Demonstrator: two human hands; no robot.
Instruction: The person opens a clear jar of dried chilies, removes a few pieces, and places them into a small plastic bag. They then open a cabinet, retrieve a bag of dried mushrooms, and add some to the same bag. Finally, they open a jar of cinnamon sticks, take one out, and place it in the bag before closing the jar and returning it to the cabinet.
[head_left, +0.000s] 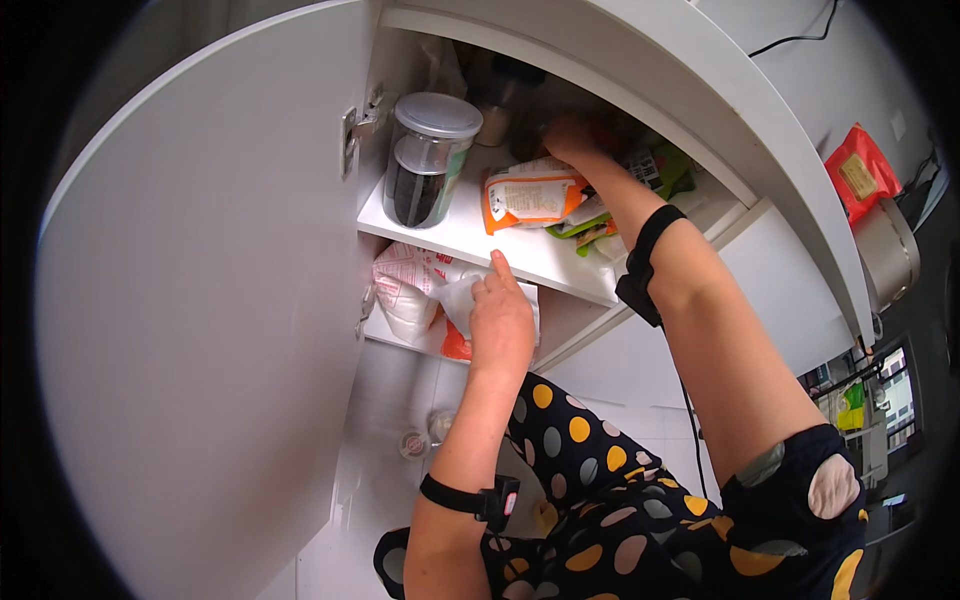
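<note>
My left hand (504, 311) is at the front edge of the upper cabinet shelf (517, 259), its index finger stretched up to the shelf and the other fingers bent. Its palm side is hidden. Deep in the dark back of that shelf is my right hand (570, 141), blurred, its fingers out of sight. Just in front of it lies an orange and white food packet (532, 196), with green packets (585, 229) beside and under it. To the left stands a clear lidded canister (431, 161) with dark contents.
A white cabinet door (202, 300) hangs wide open at left. The lower shelf holds a plastic bag of white contents (405, 296) and an orange packet (456, 343). Behind the canister stands a jar (491, 124). A red packet (862, 174) is above right. A black cable (691, 420) hangs down.
</note>
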